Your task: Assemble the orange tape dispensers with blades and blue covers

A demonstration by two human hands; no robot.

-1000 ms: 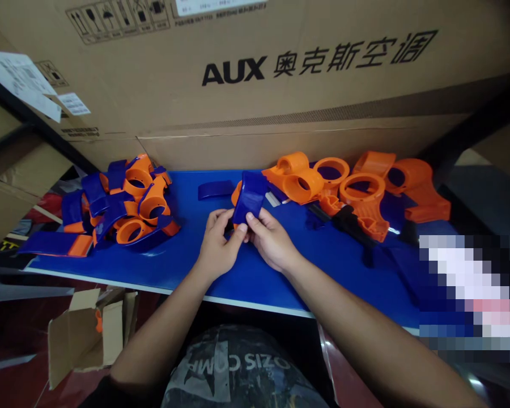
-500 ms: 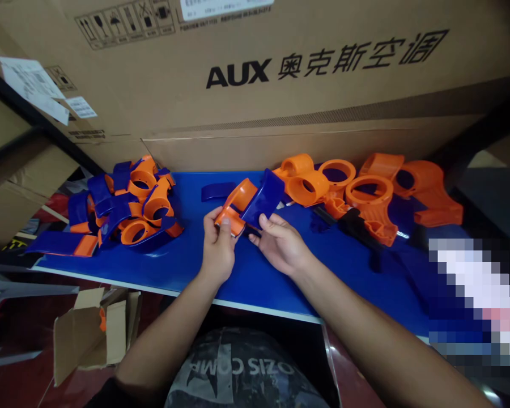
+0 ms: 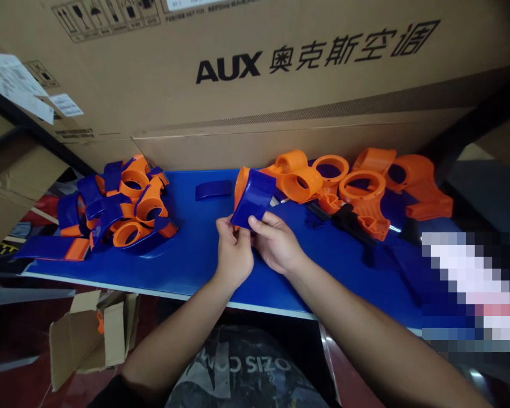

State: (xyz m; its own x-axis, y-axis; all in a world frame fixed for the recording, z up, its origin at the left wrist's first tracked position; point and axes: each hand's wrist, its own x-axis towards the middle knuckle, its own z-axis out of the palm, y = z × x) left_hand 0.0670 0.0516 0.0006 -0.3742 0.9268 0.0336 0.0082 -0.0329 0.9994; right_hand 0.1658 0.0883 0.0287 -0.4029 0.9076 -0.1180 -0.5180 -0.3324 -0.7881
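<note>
Above the middle of the blue tabletop, my left hand (image 3: 237,256) is closed on the lower end of an orange tape dispenser frame (image 3: 240,187), mostly hidden behind a blue plastic cover. That curved blue cover (image 3: 256,195) is pinched by my right hand (image 3: 278,242), thumb on its front face. The cover lies against the frame; whether the two are joined I cannot tell. Behind my hands a loose blue cover (image 3: 213,190) rests on the table. To the right sit several bare orange tape dispenser frames (image 3: 362,185).
At the left is a heap of orange and blue tape dispensers (image 3: 114,204). A large cardboard box (image 3: 161,96) stands along the back of the blue table (image 3: 191,260). Dark parts (image 3: 352,221) lie at the right. An open carton (image 3: 79,340) sits on the floor, lower left.
The blue cover was apart at the orange frame's right side; now it overlaps the frame's front. My left hand has moved right, close against my right hand. The view has shifted slightly.
</note>
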